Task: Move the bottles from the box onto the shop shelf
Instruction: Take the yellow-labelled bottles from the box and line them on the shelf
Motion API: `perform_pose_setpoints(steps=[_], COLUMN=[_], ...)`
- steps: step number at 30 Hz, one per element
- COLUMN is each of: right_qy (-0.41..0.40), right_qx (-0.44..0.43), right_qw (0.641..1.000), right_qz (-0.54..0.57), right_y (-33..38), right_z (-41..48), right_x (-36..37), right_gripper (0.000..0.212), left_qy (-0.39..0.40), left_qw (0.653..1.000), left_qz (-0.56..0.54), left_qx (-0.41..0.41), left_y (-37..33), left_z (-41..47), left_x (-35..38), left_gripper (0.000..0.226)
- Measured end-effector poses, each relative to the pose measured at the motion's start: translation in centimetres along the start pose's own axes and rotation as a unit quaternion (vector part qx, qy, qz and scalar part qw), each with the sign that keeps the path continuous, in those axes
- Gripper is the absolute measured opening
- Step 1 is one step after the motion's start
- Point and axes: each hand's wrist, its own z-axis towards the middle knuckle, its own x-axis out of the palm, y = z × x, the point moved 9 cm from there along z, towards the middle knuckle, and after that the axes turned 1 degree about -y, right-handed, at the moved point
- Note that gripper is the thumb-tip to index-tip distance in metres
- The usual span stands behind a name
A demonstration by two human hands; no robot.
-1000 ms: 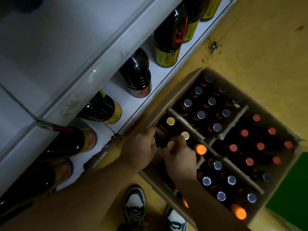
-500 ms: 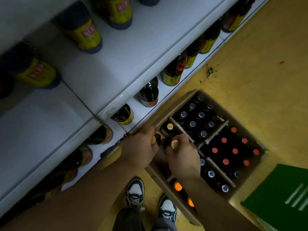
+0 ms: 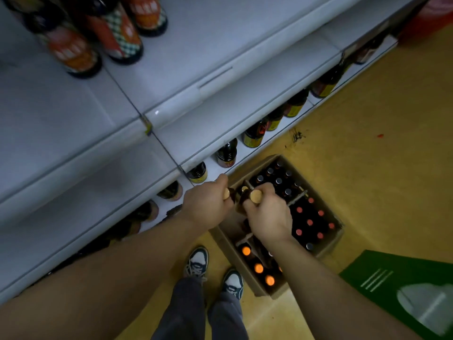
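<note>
A cardboard box (image 3: 337, 238) with dividers stands on the yellow floor, packed with dark bottles capped in grey, red and orange. My left hand (image 3: 208, 207) grips the neck of a dark bottle with a tan cap (image 3: 226, 193) over the box's near-left corner. My right hand (image 3: 268, 214) grips another tan-capped dark bottle (image 3: 255, 196) just beside it. A third tan-capped bottle (image 3: 244, 189) shows between the two. White shop shelves (image 3: 196, 94) rise at the left in tiers.
Large dark bottles with yellow labels line the lowest shelf (image 3: 252, 138). Bottles with orange checked labels (image 3: 117, 38) stand on the upper shelf. A green carton (image 3: 382, 280) lies at the lower right. My shoes (image 3: 197, 262) stand next to the box.
The view has risen and pulled back from the box. Both hands have come up with their tan-capped bottles, whose caps now stand above the box's compartments.
</note>
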Motion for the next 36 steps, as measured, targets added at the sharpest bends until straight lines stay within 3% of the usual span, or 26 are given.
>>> perform_pose_setpoints(steps=[8,15,30,36], right_qy=[-0.022,-0.032,-0.061,-0.043], right_qx=[-0.042,-0.093,-0.242,-0.318], right_qw=[0.999,0.994,0.966,0.944], right_qz=[-0.017,-0.043,-0.068,-0.080], right_y=[5.5,8.2,16.6,22.1], right_z=[-7.8,-11.6,-15.4,-18.0], right_x=[-9.4,-14.2,-21.9,-22.6], right_gripper=[0.031,0.031,0.028,0.028], left_qy=[-0.026,-0.067,-0.169,-0.206], left_qw=[1.000,0.998,0.980,0.962], left_qz=[0.008,0.011,-0.082,-0.121], left_qx=[0.006,-0.019,-0.070,-0.136], left_y=[-5.2,-7.0,-5.9,-2.8], left_z=[-6.9,-10.8,-16.1,-19.6], left_x=[-11.5,-17.2,-26.9,-30.5], left_gripper=[0.028,0.026,0.024,0.024])
